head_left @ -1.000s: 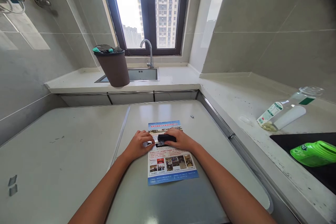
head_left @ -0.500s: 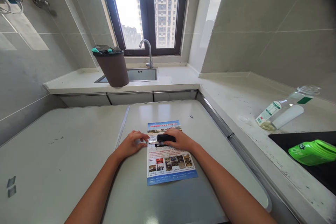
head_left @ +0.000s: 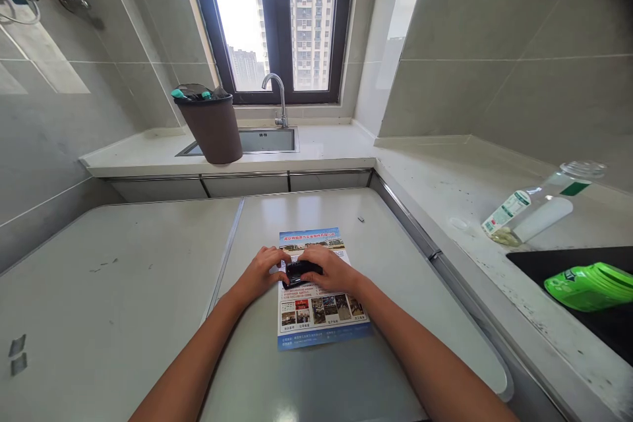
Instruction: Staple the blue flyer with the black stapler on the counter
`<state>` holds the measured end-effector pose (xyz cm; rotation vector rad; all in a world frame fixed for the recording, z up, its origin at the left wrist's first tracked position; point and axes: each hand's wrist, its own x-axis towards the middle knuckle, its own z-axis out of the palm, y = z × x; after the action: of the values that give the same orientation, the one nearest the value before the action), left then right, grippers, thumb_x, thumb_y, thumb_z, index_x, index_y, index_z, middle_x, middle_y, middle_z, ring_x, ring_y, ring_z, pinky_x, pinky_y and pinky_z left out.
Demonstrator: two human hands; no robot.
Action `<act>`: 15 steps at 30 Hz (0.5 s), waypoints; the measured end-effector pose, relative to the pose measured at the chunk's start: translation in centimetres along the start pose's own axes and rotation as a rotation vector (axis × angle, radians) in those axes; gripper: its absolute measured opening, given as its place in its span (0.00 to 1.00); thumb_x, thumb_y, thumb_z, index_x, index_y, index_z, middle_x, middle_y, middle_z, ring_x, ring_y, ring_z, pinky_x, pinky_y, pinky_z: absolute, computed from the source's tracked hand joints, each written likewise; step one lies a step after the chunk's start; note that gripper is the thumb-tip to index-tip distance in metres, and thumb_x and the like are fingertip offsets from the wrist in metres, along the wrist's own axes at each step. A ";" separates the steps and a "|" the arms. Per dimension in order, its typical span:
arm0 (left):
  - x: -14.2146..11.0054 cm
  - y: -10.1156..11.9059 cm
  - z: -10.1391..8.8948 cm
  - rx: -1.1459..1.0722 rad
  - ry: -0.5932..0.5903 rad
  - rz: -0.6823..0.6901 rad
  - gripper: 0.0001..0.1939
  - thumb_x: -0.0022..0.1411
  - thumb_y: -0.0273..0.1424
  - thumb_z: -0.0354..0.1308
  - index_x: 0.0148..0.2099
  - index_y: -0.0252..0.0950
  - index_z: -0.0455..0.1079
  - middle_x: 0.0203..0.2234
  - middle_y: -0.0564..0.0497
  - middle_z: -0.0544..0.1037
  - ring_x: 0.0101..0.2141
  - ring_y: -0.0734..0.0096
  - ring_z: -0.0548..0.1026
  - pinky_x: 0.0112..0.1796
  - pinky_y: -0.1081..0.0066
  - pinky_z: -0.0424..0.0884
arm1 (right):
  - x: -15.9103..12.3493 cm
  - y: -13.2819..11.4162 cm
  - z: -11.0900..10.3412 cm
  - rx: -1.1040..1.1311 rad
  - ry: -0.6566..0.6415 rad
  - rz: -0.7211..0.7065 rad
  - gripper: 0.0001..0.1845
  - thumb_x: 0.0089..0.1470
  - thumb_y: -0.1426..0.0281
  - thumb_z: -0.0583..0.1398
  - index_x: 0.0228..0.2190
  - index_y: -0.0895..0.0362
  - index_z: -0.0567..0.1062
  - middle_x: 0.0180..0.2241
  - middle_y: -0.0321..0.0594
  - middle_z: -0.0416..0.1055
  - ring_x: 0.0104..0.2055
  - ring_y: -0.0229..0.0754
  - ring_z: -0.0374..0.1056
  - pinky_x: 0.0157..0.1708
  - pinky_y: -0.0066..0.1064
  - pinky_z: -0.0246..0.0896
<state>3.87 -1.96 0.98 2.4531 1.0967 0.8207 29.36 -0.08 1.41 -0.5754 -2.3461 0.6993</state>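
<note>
A black stapler [head_left: 301, 271] is held in both hands over a printed leaflet [head_left: 324, 337] on the white tabletop. My right hand [head_left: 330, 268] is closed round the stapler's right part, fingers over the top and thumb on the near side. At its left end, my left hand [head_left: 262, 273] pinches it between thumb and fingers. The stapler's body looks closed now, its ends partly hidden by my fingers. The leaflet has blue bands at top and bottom and a row of small photos; its middle is covered by my hands and the stapler.
A small grey piece, perhaps a staple strip [head_left: 361, 219], lies beyond the leaflet. A brown bin [head_left: 212, 132] stands by the sink [head_left: 270, 140]. On the right counter are a clear bottle [head_left: 539, 201] and a green container [head_left: 591, 287]. Two grey patches [head_left: 18, 356] mark the left tabletop.
The stapler's shiny metal part, which stuck out to the left, no longer shows. My left hand has moved right against the stapler, and my right hand has shifted slightly left.
</note>
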 end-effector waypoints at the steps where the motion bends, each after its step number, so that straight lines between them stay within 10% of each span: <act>1: 0.0 0.0 -0.1 0.015 -0.027 0.008 0.08 0.64 0.33 0.66 0.42 0.38 0.71 0.35 0.52 0.79 0.37 0.66 0.73 0.42 0.65 0.62 | 0.0 0.0 0.0 -0.015 -0.021 -0.001 0.12 0.61 0.66 0.66 0.44 0.56 0.73 0.38 0.41 0.73 0.42 0.46 0.67 0.44 0.37 0.61; 15: -0.1 -0.7 -1.1 -0.111 0.046 -0.260 0.05 0.62 0.33 0.64 0.38 0.39 0.72 0.32 0.54 0.77 0.32 0.69 0.71 0.36 0.69 0.65 | -2.5 0.5 -6.5 -0.060 -0.415 0.211 0.14 0.50 0.74 0.67 0.40 0.54 0.75 0.41 0.37 0.73 0.42 0.44 0.69 0.40 0.31 0.63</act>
<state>2.72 -1.46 1.46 2.1532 1.3149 0.8345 35.58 1.09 4.35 -0.7741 -2.7215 0.9197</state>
